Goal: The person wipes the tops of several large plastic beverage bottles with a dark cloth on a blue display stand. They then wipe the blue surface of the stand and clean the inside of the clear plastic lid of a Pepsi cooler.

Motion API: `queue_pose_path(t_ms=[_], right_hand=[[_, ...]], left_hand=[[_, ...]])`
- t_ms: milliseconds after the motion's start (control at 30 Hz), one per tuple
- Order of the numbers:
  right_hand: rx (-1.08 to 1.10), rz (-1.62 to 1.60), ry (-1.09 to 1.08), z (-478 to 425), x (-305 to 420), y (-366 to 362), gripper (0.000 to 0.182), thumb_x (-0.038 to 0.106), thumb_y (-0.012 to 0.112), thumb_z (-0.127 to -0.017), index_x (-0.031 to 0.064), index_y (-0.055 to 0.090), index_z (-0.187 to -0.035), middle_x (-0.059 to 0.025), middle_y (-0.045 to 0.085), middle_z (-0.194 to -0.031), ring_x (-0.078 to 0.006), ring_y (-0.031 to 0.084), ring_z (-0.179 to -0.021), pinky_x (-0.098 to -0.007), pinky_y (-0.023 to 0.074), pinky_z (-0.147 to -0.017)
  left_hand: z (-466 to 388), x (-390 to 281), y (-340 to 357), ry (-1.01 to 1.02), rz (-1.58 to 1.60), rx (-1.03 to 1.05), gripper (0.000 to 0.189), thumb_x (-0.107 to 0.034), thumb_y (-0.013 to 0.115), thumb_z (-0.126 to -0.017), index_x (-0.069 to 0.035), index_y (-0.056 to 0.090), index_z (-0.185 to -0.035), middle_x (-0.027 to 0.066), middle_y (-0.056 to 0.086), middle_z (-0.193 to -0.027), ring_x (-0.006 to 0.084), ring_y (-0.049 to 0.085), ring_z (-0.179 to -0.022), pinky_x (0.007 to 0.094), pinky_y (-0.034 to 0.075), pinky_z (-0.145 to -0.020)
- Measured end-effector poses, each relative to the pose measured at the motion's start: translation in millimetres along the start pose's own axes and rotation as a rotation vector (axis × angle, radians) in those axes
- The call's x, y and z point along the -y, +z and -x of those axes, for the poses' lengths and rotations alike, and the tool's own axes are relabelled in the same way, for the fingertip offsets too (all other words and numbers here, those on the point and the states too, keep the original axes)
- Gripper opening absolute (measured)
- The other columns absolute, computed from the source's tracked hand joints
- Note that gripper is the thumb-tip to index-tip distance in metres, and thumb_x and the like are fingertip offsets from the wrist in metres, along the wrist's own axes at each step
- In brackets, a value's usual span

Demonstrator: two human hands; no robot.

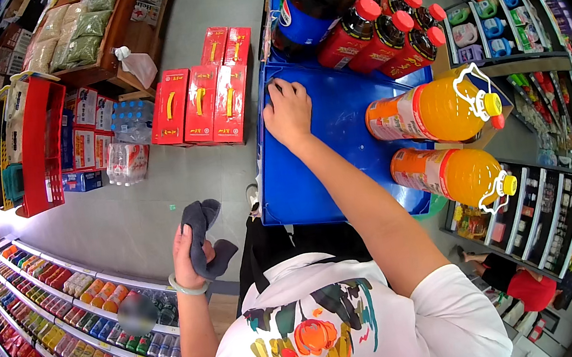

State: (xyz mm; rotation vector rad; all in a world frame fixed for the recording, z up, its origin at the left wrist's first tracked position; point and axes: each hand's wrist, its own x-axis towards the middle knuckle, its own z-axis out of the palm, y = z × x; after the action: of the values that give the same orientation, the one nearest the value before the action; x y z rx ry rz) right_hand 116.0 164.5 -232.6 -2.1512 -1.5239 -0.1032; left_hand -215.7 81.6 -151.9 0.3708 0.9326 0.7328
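My left hand (186, 257), with a pale bangle on its wrist, holds a dark grey cloth (202, 237) away from the shelf. Reaching across my front, my right hand (288, 111) rests on the blue plastic shelf top (328, 173) near its left edge. Its fingers curl over a small dark object (274, 84), mostly hidden beneath them. On the shelf's right side stand two large bottles of orange drink, one farther off (443, 108) and one nearer (456, 171). Beyond my right hand are several red-capped dark bottles (381, 38) and a large Pepsi bottle (318, 3).
Red gift cartons (202, 103) stand on the floor left of the shelf, beside shrink-wrapped water bottles (133, 121). A stocked drinks rack (83, 316) runs along the lower left. A person in a red top (530, 290) is at the lower right.
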Motion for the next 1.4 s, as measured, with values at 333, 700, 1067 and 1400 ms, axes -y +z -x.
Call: queue_pose_path(t_ms=[333, 700, 1067, 1400], right_hand=[[0.071, -0.414, -0.142, 72.2, -53.9, -62.0, 0.024, 0.005, 0.063, -0.083, 0.0045, 0.064, -0.106, -0.014, 0.059, -0.114, -0.0336, 0.054, -0.105, -0.0418, 0.0437, -0.092], [-0.011, -0.078, 0.148, -10.2, -33.4, 11.1, 0.04, 0.011, 0.064, -0.077, -0.0025, 0.059, -0.114, -0.0225, 0.054, -0.124, -0.0384, 0.049, -0.116, -0.0462, 0.0406, -0.1], [0.43, -0.545, -0.282, 121.7, 1.4, -59.4, 0.033, 0.001, 0.064, -0.069, 0.0025, 0.067, -0.102, -0.015, 0.061, -0.113, -0.0362, 0.053, -0.111, -0.0445, 0.0437, -0.097], [1.047, -0.487, -0.186, 143.5, 7.4, -108.2, 0.028, 0.003, 0.056, -0.076, 0.003, 0.067, -0.101, -0.0126, 0.061, -0.108, -0.0326, 0.054, -0.106, -0.0386, 0.0451, -0.094]], left_hand=[[-5.9, 1.0, -2.7, 0.007, -0.003, 0.061, 0.021, -0.029, 0.049, -0.103, -0.009, 0.052, -0.107, 0.0006, 0.046, -0.058, 0.0094, 0.041, -0.042, 0.0251, 0.033, -0.04], [-2.6, 5.3, -14.2, -0.038, 0.025, 0.04, 0.021, -0.029, 0.05, -0.102, -0.009, 0.052, -0.108, -0.0004, 0.046, -0.06, 0.0078, 0.041, -0.043, 0.0239, 0.032, -0.039], [-2.0, 7.6, -16.5, -0.019, -0.122, -0.09, 0.026, -0.027, 0.053, -0.101, -0.006, 0.053, -0.117, -0.0018, 0.051, -0.066, 0.0069, 0.047, -0.045, 0.0224, 0.037, -0.04], [-14.3, 14.6, 5.0, -0.033, -0.195, -0.102, 0.016, -0.028, 0.054, -0.101, -0.012, 0.052, -0.104, -0.0018, 0.048, -0.06, 0.0078, 0.043, -0.041, 0.0229, 0.034, -0.037]])
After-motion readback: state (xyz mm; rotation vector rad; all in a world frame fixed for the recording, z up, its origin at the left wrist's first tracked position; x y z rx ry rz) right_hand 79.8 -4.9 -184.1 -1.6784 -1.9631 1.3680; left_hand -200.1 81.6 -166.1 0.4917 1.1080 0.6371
